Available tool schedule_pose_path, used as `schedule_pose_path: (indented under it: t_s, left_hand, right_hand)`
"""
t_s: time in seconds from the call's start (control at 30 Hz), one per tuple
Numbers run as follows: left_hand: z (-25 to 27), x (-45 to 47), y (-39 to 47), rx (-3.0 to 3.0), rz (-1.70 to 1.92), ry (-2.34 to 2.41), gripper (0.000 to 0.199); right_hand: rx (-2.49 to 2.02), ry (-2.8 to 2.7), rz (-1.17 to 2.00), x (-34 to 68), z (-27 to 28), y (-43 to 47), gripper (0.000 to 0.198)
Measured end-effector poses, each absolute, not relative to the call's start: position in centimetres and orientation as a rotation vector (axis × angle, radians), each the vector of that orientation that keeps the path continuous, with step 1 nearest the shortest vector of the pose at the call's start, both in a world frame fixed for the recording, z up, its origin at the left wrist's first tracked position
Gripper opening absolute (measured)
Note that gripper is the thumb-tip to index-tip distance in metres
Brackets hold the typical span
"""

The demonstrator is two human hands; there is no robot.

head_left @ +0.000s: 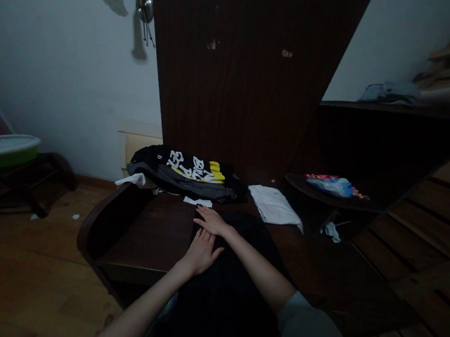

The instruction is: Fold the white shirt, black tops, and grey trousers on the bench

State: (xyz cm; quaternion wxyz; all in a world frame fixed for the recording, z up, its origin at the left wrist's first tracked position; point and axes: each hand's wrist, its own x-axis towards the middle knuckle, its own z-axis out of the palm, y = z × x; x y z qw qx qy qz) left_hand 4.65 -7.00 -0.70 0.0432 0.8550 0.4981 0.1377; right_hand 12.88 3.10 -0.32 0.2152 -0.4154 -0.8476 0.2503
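Observation:
A piece of black clothing (230, 299), its exact kind lost in the dim light, is spread over the front of a dark wooden bench (150, 230) and hangs towards me. My left hand (202, 251) lies flat on its left side, thumb out to the right. Just beyond, my right hand (212, 221) rests palm down near the far left corner, fingers stretched to the left. The two hands touch or nearly touch, and neither grips anything visible. Behind them lies a small white strip (198, 201).
Folded dark clothes (185, 173) with white and yellow print lie at the bench's back. A folded white cloth (272, 204) is to their right. A curved side shelf (335, 198) carries a plastic bag (330, 186). At left, a green basin (8, 151) stands on a low stand.

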Motion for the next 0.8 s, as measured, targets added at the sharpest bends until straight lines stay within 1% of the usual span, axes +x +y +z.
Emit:
schedule_pose_path:
  t_s: [0.1, 0.17, 0.27, 0.37, 0.5, 0.57, 0.63, 0.8]
  left_hand:
    - [-0.5, 4.9, -6.6, 2.631, 0.389, 1.533, 0.059]
    - [-0.1, 5.2, -6.4, 2.651, 0.355, 1.559, 0.06]
    - [0.8, 6.1, -6.2, 2.678, 0.325, 1.643, 0.057]
    - [1.5, 7.0, -6.1, 2.667, 0.323, 1.74, 0.055]
    - [1.1, 7.6, -5.9, 2.62, 0.512, 1.759, 0.047]
    - [0.7, 7.5, -5.7, 2.629, 0.624, 1.626, 0.044]
    - [0.6, 7.3, -5.7, 2.678, 0.671, 1.382, 0.043]
    - [1.2, 6.8, -6.0, 2.77, 0.553, 0.836, 0.036]
  right_hand:
    - [-1.087, -2.172, 0.818, 13.9, 0.1, 3.2, 0.032]
    - [-1.089, -1.993, 0.842, 15.9, 0.6, 3.0, 0.028]
    - [-1.184, -1.788, 0.751, 20.8, 1.5, 2.1, 0.023]
    - [-1.382, -1.693, 0.639, 26.6, 2.2, 0.5, 0.017]
    - [-1.681, -1.606, 0.447, 32.2, 1.9, -2.0, 0.013]
    - [-1.801, -1.587, 0.429, 33.6, 1.4, -3.0, 0.017]
    - [-1.862, -1.589, 0.483, 34.0, 0.8, -3.5, 0.021]
    - [-1.852, -1.721, 0.669, 32.6, 0.6, -3.1, 0.022]
